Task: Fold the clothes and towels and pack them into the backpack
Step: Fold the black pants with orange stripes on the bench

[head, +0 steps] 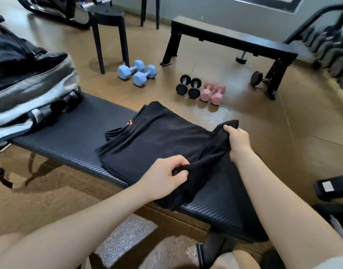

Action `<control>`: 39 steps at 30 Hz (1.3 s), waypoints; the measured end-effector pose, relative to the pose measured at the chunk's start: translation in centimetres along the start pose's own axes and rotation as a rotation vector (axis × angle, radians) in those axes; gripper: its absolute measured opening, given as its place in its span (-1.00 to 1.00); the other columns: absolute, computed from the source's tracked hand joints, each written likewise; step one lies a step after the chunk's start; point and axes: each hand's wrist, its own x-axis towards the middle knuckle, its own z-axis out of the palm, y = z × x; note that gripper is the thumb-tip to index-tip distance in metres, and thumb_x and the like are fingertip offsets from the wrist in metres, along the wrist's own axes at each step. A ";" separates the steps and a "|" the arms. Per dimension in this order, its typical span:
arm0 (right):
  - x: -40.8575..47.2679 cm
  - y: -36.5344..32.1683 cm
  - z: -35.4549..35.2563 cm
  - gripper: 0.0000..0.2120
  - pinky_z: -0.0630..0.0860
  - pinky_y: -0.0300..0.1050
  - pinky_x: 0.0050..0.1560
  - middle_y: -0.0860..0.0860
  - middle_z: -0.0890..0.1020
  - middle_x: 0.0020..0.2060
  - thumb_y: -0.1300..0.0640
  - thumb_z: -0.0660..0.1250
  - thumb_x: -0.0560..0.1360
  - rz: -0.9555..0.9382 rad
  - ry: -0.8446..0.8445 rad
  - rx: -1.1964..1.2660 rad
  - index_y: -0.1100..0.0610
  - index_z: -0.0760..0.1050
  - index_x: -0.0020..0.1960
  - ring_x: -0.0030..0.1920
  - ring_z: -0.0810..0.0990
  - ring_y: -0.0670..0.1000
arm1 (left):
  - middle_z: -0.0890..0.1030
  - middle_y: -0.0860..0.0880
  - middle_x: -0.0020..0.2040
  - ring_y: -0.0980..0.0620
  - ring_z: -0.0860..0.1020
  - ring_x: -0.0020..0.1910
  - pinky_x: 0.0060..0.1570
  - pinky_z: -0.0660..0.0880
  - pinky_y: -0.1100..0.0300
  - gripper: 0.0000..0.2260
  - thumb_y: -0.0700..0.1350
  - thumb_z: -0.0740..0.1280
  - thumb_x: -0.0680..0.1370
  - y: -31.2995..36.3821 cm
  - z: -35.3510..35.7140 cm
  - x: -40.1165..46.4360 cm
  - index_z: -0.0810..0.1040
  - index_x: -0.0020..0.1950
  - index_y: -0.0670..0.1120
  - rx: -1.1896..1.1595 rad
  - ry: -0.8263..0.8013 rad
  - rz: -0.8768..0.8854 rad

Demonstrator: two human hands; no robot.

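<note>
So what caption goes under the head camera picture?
Both hands, left hand and right hand, grip a black garment on the bench beside the backpack.

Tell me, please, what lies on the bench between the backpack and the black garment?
Nothing: in the head view, bare bench padding runs from the backpack and its straps to the black garment, which both hands grip.

A small gym or workout room: pairs of blue hexagonal dumbbells (pixel 137 72), black round-headed dumbbells (pixel 188 86) and pink dumbbells (pixel 213 93) sit on the brown floor (pixel 263 123) beside a black flat weight bench (pixel 230 40).
</note>
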 end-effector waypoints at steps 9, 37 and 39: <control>-1.0 -2.6 14.1 -0.83 0.45 -0.22 -0.42 0.07 0.49 -0.32 0.29 0.30 0.46 -0.039 -0.171 0.034 0.15 0.39 -0.27 -0.32 0.50 0.01 | 0.58 0.07 -0.34 0.15 0.45 -0.35 -0.21 0.40 0.19 -0.92 -0.14 0.23 0.35 -5.3 -11.0 0.1 0.52 -0.27 -0.03 0.006 0.322 -0.238; 2.1 3.5 18.6 -0.36 -0.16 -0.01 0.48 -0.07 -0.03 0.54 -0.28 -0.12 0.48 -0.920 -0.854 -1.544 -0.13 -0.06 0.52 0.53 -0.08 -0.04 | -0.14 -0.16 0.54 -0.10 -0.16 0.52 0.40 -0.33 0.09 0.14 0.60 -0.24 0.19 -12.0 -9.8 2.3 -0.12 0.53 -0.18 0.880 -0.035 -0.079; 3.7 3.2 18.5 -0.41 -0.14 0.01 0.49 -0.06 0.00 0.54 -0.28 -0.08 0.53 -0.851 -0.825 -1.547 -0.14 -0.05 0.52 0.53 -0.05 -0.03 | -0.16 -0.15 0.54 -0.10 -0.17 0.52 0.39 -0.35 0.08 0.16 0.61 -0.26 0.16 -12.0 -9.8 2.3 -0.14 0.53 -0.17 0.886 -0.048 -0.086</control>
